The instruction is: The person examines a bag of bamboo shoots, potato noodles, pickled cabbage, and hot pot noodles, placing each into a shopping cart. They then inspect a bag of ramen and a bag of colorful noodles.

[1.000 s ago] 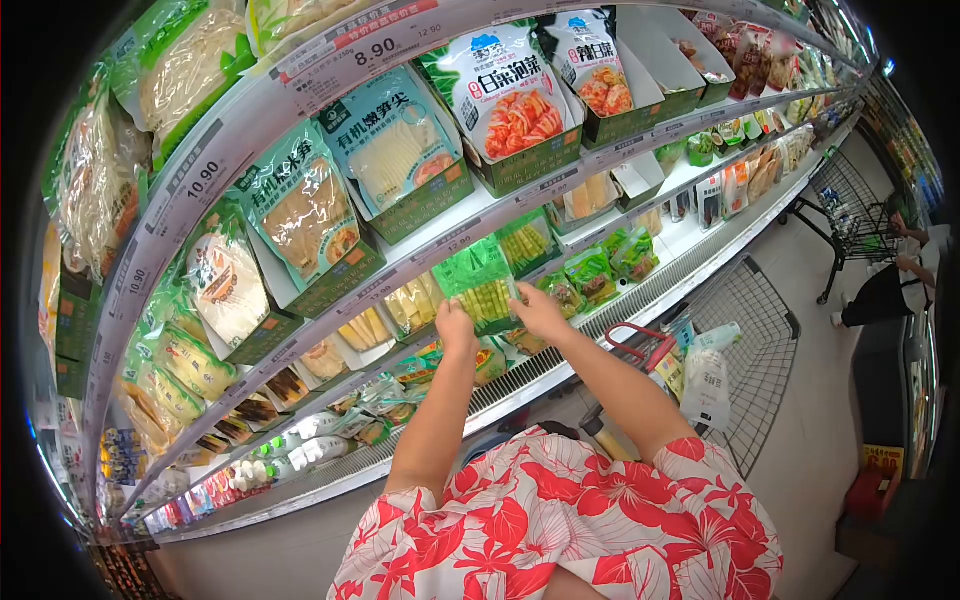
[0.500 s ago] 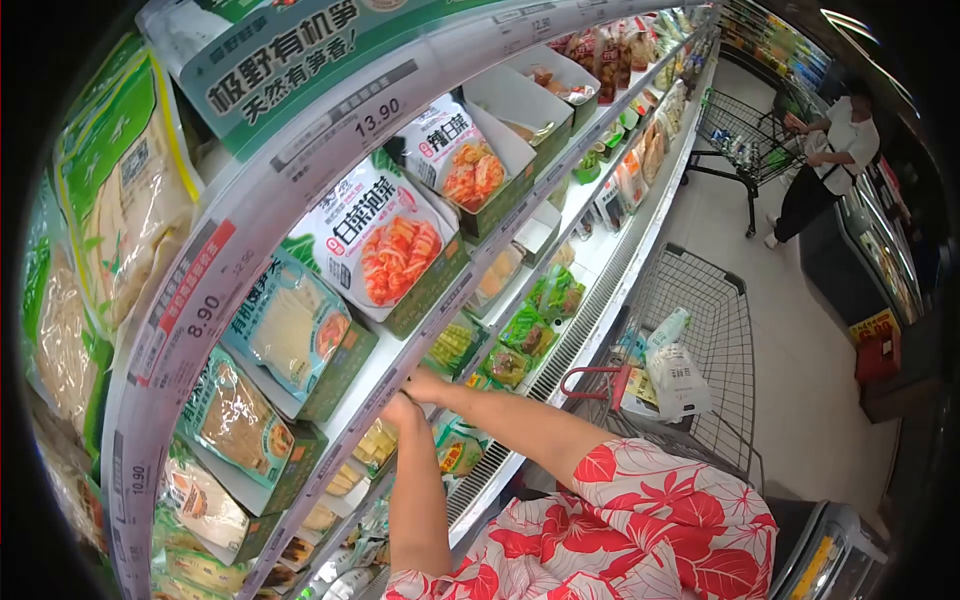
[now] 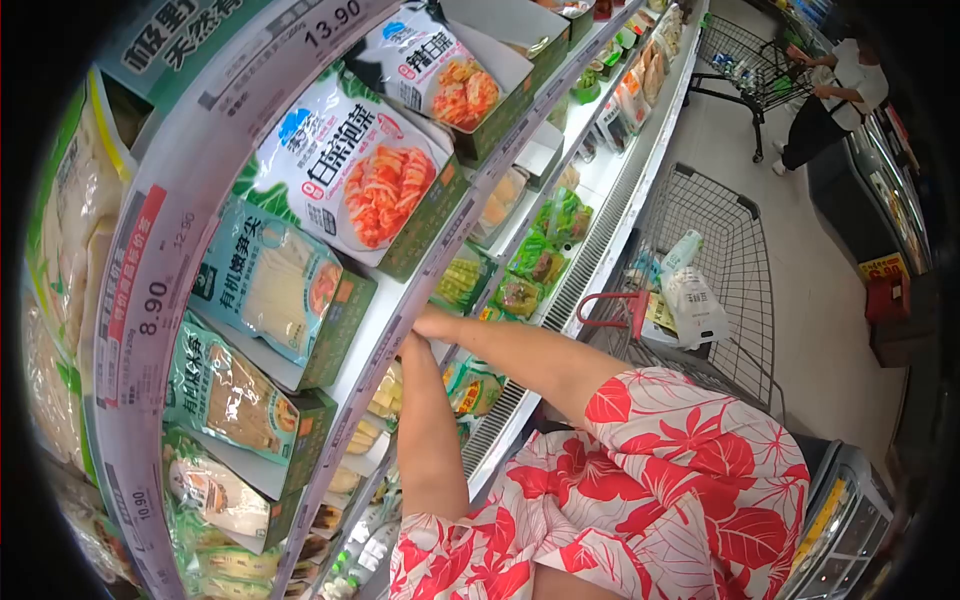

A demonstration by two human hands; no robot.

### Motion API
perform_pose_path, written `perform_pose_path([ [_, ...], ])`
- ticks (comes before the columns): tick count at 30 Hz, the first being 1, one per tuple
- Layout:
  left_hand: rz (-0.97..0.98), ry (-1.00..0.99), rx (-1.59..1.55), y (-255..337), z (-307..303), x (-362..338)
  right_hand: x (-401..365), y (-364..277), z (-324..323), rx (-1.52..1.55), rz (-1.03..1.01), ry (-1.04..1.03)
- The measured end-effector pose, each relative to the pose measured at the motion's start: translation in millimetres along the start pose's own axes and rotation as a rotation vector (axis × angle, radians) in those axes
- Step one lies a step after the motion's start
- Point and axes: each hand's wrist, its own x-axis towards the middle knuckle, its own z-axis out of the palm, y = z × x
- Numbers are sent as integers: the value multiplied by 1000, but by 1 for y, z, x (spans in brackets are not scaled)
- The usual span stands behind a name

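My left hand (image 3: 411,346) and my right hand (image 3: 436,322) are close together at the edge of a refrigerated shelf. Both reach under the white price rail (image 3: 385,352), which hides the fingers, so whether they hold anything does not show. Packs of corn (image 3: 462,280) lie on the lower shelf just beyond my right hand. Near my left hand are pale wrapped packs (image 3: 385,392). Above the rail stand a kimchi pack (image 3: 385,195) and a blue-green bamboo shoot pack (image 3: 285,290) in green cardboard trays.
A wire shopping cart (image 3: 768,290) with a red handle stands to the right, with a white plastic bag (image 3: 695,305) in it. Farther up the aisle, a person (image 3: 840,100) in a white top stands beside another cart (image 3: 745,75). Green vegetable packs (image 3: 540,260) line the lower shelf.
The view has shifted lower and closer to the shelf, so the kimchi packs sit higher and look larger. My hands remain at the rail. The person by the far cart has changed posture slightly.
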Motion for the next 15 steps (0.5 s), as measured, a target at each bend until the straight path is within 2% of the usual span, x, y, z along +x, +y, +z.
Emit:
perform_pose_path([
  [3,-73,107,-3,-6,-1,14,-16,5,-13,-36,1,-37],
  [5,-100,125,-29,-14,0,14,-5,42,-26,-323,71,25],
  [9,-165,96,-89,-43,6,-8,-44,17,-43,-410,136,39],
  [10,-102,86,196,-25,7,-34,-45,23,-46,-344,175,68],
  [12,221,38,285,-24,17,-60,-52,22,-64,-287,166,155],
  [14,219,-60,29,-25,32,-66,-61,10,-72,-360,72,284],
  [15,222,-78,71,-24,37,-67,-63,2,-76,-426,26,360],
])
